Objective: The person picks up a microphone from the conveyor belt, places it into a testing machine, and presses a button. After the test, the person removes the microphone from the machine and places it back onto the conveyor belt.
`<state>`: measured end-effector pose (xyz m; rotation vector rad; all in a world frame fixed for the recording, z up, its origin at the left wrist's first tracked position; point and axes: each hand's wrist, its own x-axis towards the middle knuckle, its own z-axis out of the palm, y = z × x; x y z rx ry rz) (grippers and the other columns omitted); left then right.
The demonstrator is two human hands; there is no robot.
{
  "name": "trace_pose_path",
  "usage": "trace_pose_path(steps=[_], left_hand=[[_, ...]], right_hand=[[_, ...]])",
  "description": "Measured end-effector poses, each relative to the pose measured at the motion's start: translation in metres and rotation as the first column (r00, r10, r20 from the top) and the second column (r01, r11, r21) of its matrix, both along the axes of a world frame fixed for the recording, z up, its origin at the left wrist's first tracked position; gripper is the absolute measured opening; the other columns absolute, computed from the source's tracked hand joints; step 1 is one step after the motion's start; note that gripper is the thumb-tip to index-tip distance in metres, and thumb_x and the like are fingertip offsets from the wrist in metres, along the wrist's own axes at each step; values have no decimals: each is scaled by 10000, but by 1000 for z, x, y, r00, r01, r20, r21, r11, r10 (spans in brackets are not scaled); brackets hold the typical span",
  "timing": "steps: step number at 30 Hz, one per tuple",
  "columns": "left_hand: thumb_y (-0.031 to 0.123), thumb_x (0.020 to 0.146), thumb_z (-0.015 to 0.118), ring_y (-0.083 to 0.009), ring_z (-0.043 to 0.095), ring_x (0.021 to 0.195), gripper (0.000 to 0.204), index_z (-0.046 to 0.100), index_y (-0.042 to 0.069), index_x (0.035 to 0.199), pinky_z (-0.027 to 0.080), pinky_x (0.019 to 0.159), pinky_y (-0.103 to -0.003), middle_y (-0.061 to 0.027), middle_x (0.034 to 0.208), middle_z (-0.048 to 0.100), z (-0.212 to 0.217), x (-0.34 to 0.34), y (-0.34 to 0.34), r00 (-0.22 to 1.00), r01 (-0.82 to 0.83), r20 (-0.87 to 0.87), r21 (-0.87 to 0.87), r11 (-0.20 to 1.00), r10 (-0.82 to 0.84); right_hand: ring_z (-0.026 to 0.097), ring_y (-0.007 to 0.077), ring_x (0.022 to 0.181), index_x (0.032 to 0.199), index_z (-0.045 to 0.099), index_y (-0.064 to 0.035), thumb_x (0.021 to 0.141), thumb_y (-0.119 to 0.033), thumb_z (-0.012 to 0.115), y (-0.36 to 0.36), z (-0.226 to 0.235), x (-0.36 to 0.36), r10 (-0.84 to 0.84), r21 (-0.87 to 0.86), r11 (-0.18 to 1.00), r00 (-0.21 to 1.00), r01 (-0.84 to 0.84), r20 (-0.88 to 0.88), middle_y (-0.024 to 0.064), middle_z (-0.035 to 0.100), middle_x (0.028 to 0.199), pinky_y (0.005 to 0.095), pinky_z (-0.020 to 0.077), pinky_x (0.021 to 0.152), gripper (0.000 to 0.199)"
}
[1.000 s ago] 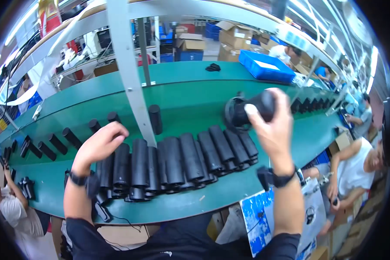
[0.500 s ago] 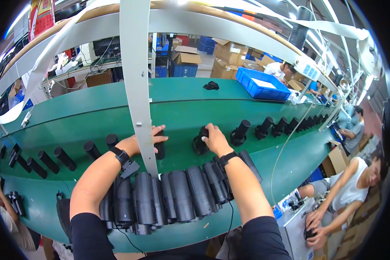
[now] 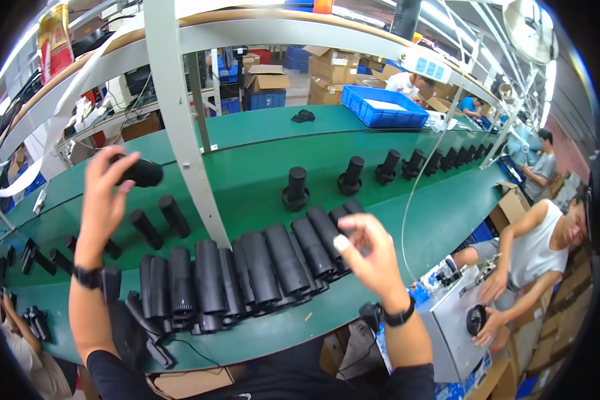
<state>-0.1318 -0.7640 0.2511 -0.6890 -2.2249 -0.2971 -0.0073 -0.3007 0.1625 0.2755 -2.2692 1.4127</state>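
Note:
My left hand (image 3: 107, 183) is raised at the left with its fingers around a short black cylinder (image 3: 145, 172), held tilted above the green belt (image 3: 260, 150). My right hand (image 3: 370, 253) hovers at the right end of a pile of ribbed black tubes (image 3: 263, 260), its fingers apart and nothing in it. Beyond the pile, a black cylinder on a wider round base (image 3: 296, 189) stands upright on the belt. More such pieces form a row going off to the right. Plain black cylinders (image 3: 173, 216) lean or stand along the belt to the left.
A white metal post (image 3: 183, 127) rises between my hands. A blue bin (image 3: 385, 107) and a black cloth (image 3: 303, 116) are on the far side. A thin cable (image 3: 410, 193) hangs at the right. To the right, a co-worker (image 3: 540, 247) handles a round black part.
My left hand has lifted the black cylinder up and to the left. My right hand has let go of the based piece and come back toward the pile. The view has shifted.

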Motion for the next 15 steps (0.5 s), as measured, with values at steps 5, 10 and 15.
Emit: trace_pose_path(steps=[5, 10, 15], left_hand=[[3, 820, 742, -362, 623, 1157, 442, 698, 43, 1258, 471, 1014, -490, -186, 1330, 624, 23, 151, 46, 937, 185, -300, -5, 983, -178], [467, 836, 856, -244, 603, 897, 425, 733, 268, 1191, 449, 774, -345, -96, 1204, 704, -44, 222, 151, 648, 744, 174, 67, 665, -742], [642, 917, 699, -262, 638, 1086, 732, 593, 128, 1426, 501, 875, -379, -125, 1341, 646, -140, 241, 278, 204, 638, 211, 712, 293, -956]], right_hand=[[638, 148, 725, 1259, 657, -22, 812, -131, 881, -50, 1, 108, 178, 92, 981, 983, -173, -46, 133, 698, 1242, 257, 520, 653, 511], [713, 238, 948, 1293, 631, -20, 798, -226, 907, -92, -49, 167, 88, 157, 986, 976, -58, -197, 155, 684, 1282, 323, 576, 790, 603], [720, 246, 1031, 1269, 614, -24, 856, -229, 855, -28, -101, 228, -86, -52, 995, 991, 81, -100, 126, 690, 1196, 351, 586, 840, 521]])
